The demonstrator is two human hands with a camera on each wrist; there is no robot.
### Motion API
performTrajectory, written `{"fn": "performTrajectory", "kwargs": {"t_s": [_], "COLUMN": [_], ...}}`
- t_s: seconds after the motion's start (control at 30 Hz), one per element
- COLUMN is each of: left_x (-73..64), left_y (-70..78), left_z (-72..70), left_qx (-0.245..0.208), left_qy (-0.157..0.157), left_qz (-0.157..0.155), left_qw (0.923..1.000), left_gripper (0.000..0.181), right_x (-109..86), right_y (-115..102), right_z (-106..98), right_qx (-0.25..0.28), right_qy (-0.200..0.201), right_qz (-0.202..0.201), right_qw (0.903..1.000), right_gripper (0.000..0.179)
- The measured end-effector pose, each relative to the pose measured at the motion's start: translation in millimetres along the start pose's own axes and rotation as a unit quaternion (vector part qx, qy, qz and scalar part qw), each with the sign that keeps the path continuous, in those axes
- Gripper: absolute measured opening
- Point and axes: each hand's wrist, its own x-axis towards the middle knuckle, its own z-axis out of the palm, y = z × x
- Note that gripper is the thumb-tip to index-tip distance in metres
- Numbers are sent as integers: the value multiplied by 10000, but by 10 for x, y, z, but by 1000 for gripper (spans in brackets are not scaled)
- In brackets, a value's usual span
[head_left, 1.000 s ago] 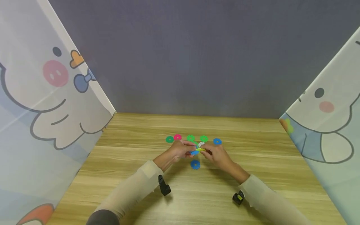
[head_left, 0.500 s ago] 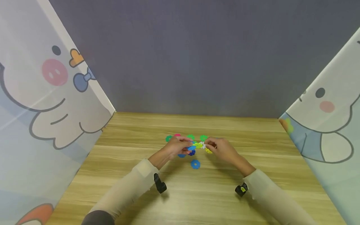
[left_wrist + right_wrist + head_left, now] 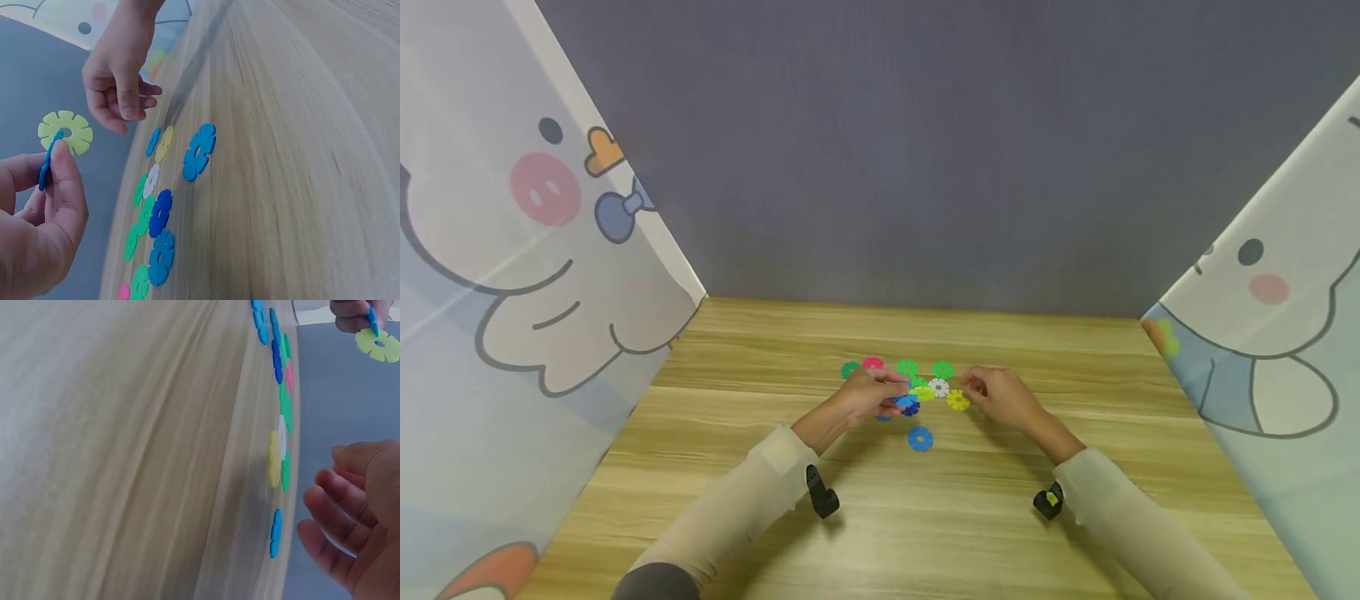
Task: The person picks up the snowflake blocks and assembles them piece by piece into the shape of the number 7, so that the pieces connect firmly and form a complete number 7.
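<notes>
A blue disc [image 3: 45, 165] joined to a lime disc [image 3: 81, 130] is pinched by the left hand [image 3: 867, 397]; farther right, the right hand [image 3: 1006, 398] is loosely curled.

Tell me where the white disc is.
In the head view, the white disc lies on the table, just left of the yellow disc near the right hand.

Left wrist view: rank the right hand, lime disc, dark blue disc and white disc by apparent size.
Right hand
Lime disc
Dark blue disc
White disc
Nearness and tilt affect the discs' look.
</notes>
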Motion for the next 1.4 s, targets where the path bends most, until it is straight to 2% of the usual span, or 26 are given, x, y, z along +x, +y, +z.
{"fn": "performTrajectory", "kwargs": {"t_s": [0.33,0.73,1.4], "left_x": [-20,-7,1], "left_y": [-15,-40,-77], "left_z": [-6,-22,-46], "left_qx": [-23,29,42], "left_qy": [-104,-157,82], "left_qz": [15,0,-114], "left_qw": [9999,9999,9999], "left_gripper": [31,36,37], "right_x": [39,59,48], "right_y": [45,47,56], "right_z": [132,189,217], "right_qx": [-385,-443,112], "right_qy": [-446,-582,-450], "right_qz": [188,397,708], "right_qw": [9981,9965,9964], "right_gripper": [30,34,26]}}
